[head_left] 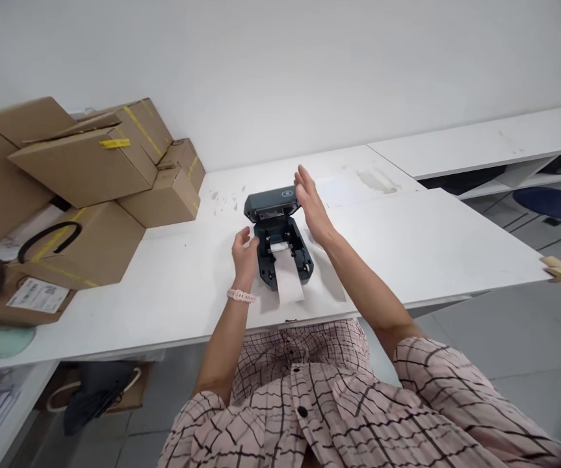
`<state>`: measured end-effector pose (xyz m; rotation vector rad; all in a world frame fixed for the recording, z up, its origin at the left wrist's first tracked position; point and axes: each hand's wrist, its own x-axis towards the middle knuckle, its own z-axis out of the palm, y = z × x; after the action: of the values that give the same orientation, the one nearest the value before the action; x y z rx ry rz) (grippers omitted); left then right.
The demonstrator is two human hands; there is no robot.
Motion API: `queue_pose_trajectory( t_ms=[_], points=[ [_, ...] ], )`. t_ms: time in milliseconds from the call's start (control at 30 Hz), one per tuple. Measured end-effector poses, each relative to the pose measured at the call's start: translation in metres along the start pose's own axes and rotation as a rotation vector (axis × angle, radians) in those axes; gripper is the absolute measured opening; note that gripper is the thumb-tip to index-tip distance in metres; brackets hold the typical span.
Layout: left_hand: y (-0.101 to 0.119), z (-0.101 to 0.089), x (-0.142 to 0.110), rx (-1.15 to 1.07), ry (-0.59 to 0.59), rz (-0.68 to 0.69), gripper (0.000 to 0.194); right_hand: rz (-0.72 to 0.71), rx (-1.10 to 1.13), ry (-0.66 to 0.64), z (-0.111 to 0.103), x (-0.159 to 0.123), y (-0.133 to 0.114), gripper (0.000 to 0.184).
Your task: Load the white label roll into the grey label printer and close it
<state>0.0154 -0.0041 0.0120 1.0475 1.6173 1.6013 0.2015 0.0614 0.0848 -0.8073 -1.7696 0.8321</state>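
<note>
A dark green label printer [263, 266] stands on the white table with its lid [266, 200] raised. Its inside shows a small roll [279, 247], and a white paper strip [288, 278] runs from it out over the front edge. My right hand [311, 203] lies along the right edge of the lid, fingers stretched out and together. At the printer's left side is my left hand [245, 253], its thumb by the body and its fingers loosely bent and apart. Whether the left thumb actually presses on the casing I cannot tell.
Cardboard boxes [85, 169] are piled at the left, with a black curved strap [49, 237] on them. A white sheet [333, 190] lies behind my right hand. The table's right corner carries a taped-on pad [559, 268]. A blue stool [553, 203] stands beyond.
</note>
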Motion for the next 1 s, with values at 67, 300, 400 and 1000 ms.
queue_pose_trajectory(
  t_ms=[67,300,400,1000],
  points=[
    [-0.013,0.006,0.006,0.121,-0.06,-0.066,0.049,-0.046,-0.036,0.008,0.001,0.037,0.011,0.081],
    [-0.029,0.014,0.008,0.334,-0.115,-0.094,0.068,-0.122,-0.224,0.072,0.003,0.117,0.038,0.078],
    [-0.027,0.014,0.008,0.374,-0.112,-0.113,0.071,-0.252,-0.375,0.132,0.005,0.099,0.026,0.066],
    [-0.021,0.01,-0.004,0.441,-0.09,-0.027,0.079,-0.097,-0.756,-1.035,0.049,0.029,0.055,0.028]
  ],
)
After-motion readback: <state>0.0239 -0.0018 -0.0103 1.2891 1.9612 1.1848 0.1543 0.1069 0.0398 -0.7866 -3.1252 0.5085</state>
